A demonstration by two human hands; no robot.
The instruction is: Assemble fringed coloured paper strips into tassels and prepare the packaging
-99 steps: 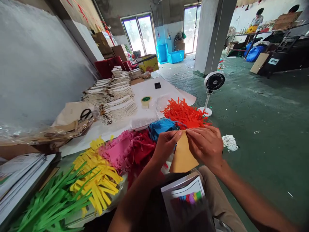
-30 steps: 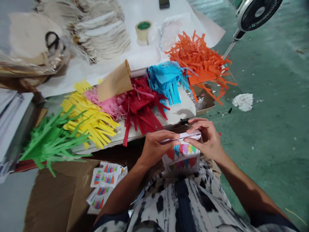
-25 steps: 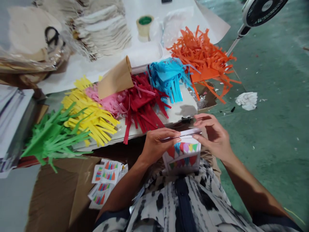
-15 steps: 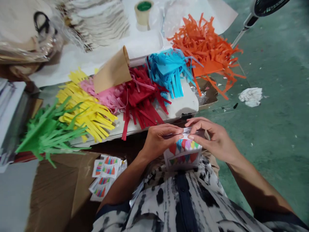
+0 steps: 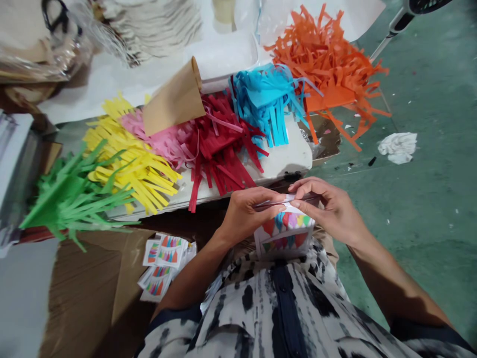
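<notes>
Above lap, over black-and-white patterned shirt (image 5: 286, 313): left hand (image 5: 251, 216) and right hand (image 5: 328, 209) both pinching top edge of white card printed with coloured triangles (image 5: 285, 233). Red fringed paper (image 5: 219, 154) just beyond at 12 o'clock, blue fringed paper (image 5: 266, 102) at 1 o'clock, tan kraft paper cone (image 5: 175, 99) at 11 o'clock, yellow fringed paper (image 5: 128, 166) at 10 o'clock, small printed cards (image 5: 164, 263) at 8 o'clock on brown cardboard (image 5: 85, 283).
</notes>
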